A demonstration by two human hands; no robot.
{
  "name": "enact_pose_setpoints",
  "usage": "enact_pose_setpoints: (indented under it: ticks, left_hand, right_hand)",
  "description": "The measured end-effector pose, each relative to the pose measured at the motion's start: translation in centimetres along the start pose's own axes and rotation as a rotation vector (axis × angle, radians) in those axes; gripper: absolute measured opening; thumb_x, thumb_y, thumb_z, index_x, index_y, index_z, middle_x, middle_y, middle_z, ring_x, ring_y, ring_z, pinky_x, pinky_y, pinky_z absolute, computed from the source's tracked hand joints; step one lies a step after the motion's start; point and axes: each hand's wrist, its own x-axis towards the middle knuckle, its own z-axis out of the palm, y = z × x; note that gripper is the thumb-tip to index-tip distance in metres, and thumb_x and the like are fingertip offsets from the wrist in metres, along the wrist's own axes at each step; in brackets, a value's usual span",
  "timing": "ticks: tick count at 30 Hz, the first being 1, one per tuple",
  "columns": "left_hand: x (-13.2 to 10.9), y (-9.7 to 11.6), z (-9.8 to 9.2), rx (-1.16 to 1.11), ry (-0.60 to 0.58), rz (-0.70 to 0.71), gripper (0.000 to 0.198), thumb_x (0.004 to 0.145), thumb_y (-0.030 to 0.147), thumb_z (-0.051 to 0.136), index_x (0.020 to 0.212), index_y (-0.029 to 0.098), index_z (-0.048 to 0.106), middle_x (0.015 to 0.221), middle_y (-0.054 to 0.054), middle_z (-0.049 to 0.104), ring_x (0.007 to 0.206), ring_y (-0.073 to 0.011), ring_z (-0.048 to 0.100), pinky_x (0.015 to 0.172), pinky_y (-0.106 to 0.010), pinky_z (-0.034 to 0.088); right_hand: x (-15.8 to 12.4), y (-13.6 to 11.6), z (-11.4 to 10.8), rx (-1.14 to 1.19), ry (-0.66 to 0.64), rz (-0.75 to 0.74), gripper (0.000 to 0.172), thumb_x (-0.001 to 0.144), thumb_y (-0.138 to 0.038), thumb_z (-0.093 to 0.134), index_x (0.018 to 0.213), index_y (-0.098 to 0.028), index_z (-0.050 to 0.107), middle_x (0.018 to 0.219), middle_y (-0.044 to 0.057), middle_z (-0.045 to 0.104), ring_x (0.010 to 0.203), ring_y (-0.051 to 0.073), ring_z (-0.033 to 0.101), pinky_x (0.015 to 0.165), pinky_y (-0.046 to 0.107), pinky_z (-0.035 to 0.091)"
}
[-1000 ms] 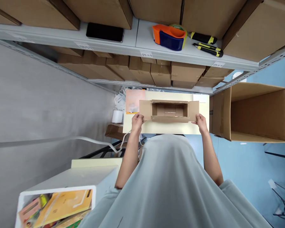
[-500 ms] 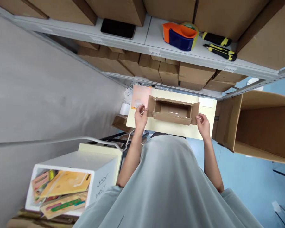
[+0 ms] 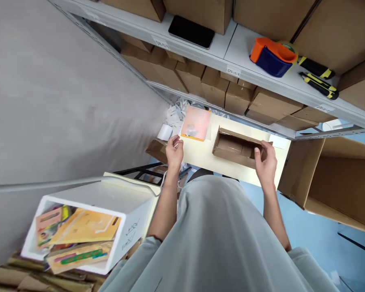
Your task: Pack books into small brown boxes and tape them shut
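A long, narrow cardboard box point(image 3: 235, 157) stands on the cream table point(image 3: 197, 153), its top uncovered and its inside bare. My right hand point(image 3: 266, 164) grips the box's right end, thumb on the near side and fingers over the far side. Left of the box, my left hand point(image 3: 174, 153) hovers at the table's left edge, fingers loosely bent with nothing between them. Just beyond those fingertips lies a pink packet point(image 3: 197, 121) with an orange edge.
Above the table, a shelf rack holds cardboard boxes point(image 3: 214, 87), a phone point(image 3: 191, 31), an orange and blue tape dispenser point(image 3: 272, 57) and two utility knives point(image 3: 319, 85). A large carton point(image 3: 314, 172) stands at right. A white foam box point(image 3: 127, 207) with packets stands at lower left.
My left hand has let go of the left flap and sits apart from the box. The box's end flaps no longer stick outward. My right hand has moved onto the right end. The view has turned.
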Motion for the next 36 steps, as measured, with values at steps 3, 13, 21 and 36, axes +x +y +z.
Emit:
enact_pose_setpoints:
  ticks: [3,13,21,36]
  left_hand:
    - [3.1,-1.6,-0.8,-0.022,-0.014,-0.005,0.031,0.092,0.018,0.067,0.123,0.016,0.070,0.128,-0.015,0.076,0.121,-0.0250,0.075,0.116,-0.044,0.057]
    - [13.2,-8.0,0.9,0.288,-0.259,-0.075,0.043,0.095,0.026,0.066,0.137,0.016,0.065,0.141,-0.019,0.068,0.136,-0.0320,0.065,0.122,-0.049,0.050]
    - [17.4,-10.5,4.0,0.554,-0.519,0.081,0.061,0.095,0.020,0.059,0.155,0.009,0.055,0.162,-0.024,0.053,0.152,-0.0381,0.052,0.132,-0.051,0.038]
    - [12.5,-11.4,3.3,0.388,-0.624,0.276,0.051,0.091,0.018,0.064,0.142,0.019,0.068,0.174,-0.019,0.045,0.169,-0.0392,0.029,0.134,-0.067,0.030]
  right_hand:
    - [-0.7,-5.5,3.5,0.099,-0.096,-0.017,0.039,0.112,-0.049,0.053,0.139,-0.024,0.066,0.140,0.016,0.070,0.134,0.029,0.067,0.112,0.052,0.059]
    - [0.9,-9.0,28.3,0.126,-0.428,0.333,0.054,0.105,-0.049,0.060,0.149,-0.017,0.057,0.155,0.020,0.061,0.137,0.029,0.066,0.113,0.043,0.057]
    - [7.4,-2.1,37.5,-0.279,-0.132,0.841,0.077,0.082,-0.060,0.087,0.133,-0.006,0.065,0.138,0.030,0.069,0.139,0.042,0.060,0.115,0.047,0.051]
    - [7.6,-3.5,37.4,-0.073,-0.106,0.723,0.020,0.089,-0.038,0.061,0.077,-0.023,0.056,0.067,-0.004,0.059,0.072,0.017,0.053,0.070,0.027,0.046]
